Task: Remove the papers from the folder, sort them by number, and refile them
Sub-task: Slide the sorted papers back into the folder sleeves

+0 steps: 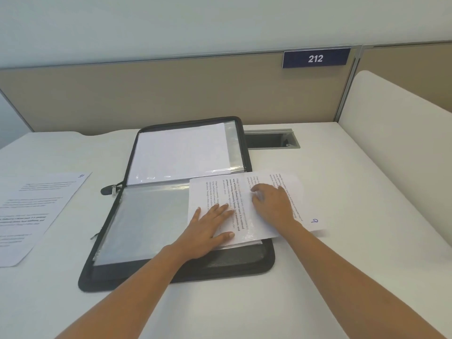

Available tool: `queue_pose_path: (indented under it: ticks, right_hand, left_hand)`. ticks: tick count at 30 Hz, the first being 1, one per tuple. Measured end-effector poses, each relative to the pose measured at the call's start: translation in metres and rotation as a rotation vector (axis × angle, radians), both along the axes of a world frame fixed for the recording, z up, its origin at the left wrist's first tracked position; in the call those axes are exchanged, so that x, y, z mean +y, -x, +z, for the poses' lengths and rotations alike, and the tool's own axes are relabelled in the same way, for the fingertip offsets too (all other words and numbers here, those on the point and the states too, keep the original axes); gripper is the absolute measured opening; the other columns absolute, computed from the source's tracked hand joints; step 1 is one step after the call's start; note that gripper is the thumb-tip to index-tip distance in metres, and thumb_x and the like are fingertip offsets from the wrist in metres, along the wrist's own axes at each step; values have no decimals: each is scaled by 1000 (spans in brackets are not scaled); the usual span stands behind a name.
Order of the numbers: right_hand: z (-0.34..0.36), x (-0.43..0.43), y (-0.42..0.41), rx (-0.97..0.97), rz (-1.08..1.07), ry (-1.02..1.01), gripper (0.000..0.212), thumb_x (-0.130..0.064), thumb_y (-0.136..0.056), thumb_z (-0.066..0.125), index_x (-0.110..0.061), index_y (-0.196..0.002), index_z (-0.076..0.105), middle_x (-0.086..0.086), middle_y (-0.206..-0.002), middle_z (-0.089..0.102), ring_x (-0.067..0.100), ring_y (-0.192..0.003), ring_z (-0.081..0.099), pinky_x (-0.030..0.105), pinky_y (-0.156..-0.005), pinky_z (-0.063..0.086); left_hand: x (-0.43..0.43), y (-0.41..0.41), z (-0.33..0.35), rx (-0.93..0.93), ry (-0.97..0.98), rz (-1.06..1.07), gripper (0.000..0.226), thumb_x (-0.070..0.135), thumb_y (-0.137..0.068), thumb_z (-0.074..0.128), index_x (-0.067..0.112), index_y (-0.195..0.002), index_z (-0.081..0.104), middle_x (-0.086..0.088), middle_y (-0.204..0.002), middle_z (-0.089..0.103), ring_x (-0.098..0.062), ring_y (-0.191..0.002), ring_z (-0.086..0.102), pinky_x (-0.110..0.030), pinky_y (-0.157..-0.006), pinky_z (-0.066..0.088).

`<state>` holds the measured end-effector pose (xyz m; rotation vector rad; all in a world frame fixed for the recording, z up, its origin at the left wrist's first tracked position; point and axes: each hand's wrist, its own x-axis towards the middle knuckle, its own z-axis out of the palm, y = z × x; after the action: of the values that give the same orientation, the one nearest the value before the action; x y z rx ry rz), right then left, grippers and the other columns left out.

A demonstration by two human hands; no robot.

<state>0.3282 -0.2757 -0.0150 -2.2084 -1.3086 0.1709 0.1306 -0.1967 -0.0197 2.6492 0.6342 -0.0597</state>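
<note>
Black zip folder open flat on the desk, printed sheets partly out.

The folder point(176, 272) lies mid-desk, its spine running left to right and its far half near the desk's back edge. The far half holds a white sheet point(181, 152) in a clear sleeve. The near half shows a clear sleeve point(146, 221). Two overlapping printed sheets point(220, 192) lie across its right side, text turned sideways. The one marked "9" point(314, 221) overhangs the folder's right edge onto the desk. Another printed sheet point(36, 211) lies flat near the desk's left edge.

Left hand point(210, 226) and right hand point(272, 204) rest on paper point(220, 192) over folder point(232, 265).
</note>
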Motion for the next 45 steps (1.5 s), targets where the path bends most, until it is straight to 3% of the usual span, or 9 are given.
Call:
queue_pose_path:
  ticks: [5, 11, 17, 20, 24, 28, 35, 38, 45]
  right_hand:
    - [-8, -9, 4, 15, -147, -17, 33, -33, -97, 42, -13, -123, 49, 2, -122, 60, 20, -113, 54, 40, -114, 20]
    - [-7, -2, 20, 59, -67, 0, 40, -30, -100, 36, -11, -134, 40, 8, -130, 56, 24, -121, 50, 40, -114, 20]
    - [1, -13, 2, 155, -214, -92, 37, -23, -97, 43, -10, -132, 46, 7, -132, 54, 25, -121, 49, 40, -108, 30]
    - [-5, -18, -17, 149, -371, 26, 45, -29, -96, 44, -9, -137, 41, 8, -141, 44, 24, -134, 36, 43, -114, 18]
    - [-7, -19, -11, 189, -271, 54, 51, -29, -98, 41, -8, -143, 30, 9, -148, 35, 24, -140, 25, 38, -116, 14]
    - [3, -14, -2, 406, -275, -88, 49, -21, -98, 44, -11, -144, 30, 8, -148, 35, 23, -137, 33, 33, -111, 24]
    - [11, -7, 13, 732, -227, -259, 38, -14, -99, 38, -16, -138, 38, 6, -136, 50, 20, -118, 51, 25, -94, 41]
    - [13, -4, 21, 674, -187, -245, 36, -15, -100, 37, -16, -136, 40, 6, -127, 58, 15, -106, 53, 20, -82, 41]
    - [17, 6, 32, 485, -71, -110, 38, -18, -101, 36, -18, -139, 32, 9, -124, 59, 24, -106, 58, 30, -88, 45]
  left_hand:
    - [-2, -7, 2, -1, -25, 77, 109, 89, -58, -11, 34, -149, 12, 12, -158, 1, -7, -145, -7, -37, -114, -13]
    - [-11, -13, 4, 78, -74, 108, 58, 50, -98, 28, 30, -150, 11, 9, -159, -2, -10, -145, -8, -43, -115, -10]
    - [-10, -13, 1, 84, -62, 104, 85, 77, -79, 11, 31, -150, 11, 9, -158, -2, -11, -145, -8, -44, -115, -10]
    - [-9, -12, -1, 69, -76, 118, 68, 64, -92, 21, 30, -150, 11, 8, -158, -2, -11, -145, -8, -44, -115, -10]
    - [-11, -13, 0, 56, -54, 112, 96, 81, -68, 2, 31, -150, 12, 9, -158, -1, -11, -145, -7, -43, -115, -9]
    - [-12, -12, 4, 43, -54, 116, 60, 52, -98, 29, 29, -150, 12, 8, -158, -2, -11, -145, -7, -43, -115, -9]
    - [-13, -12, 5, 47, -75, 110, 58, 48, -99, 30, 29, -150, 11, 7, -159, -3, -12, -146, -8, -44, -116, -9]
    - [-14, -12, 5, 54, -85, 111, 58, 49, -99, 29, 29, -150, 10, 8, -159, -3, -12, -146, -8, -44, -116, -9]
    - [-12, -12, 2, 64, -70, 114, 74, 68, -87, 15, 30, -150, 9, 8, -159, -3, -11, -145, -7, -44, -115, -8]
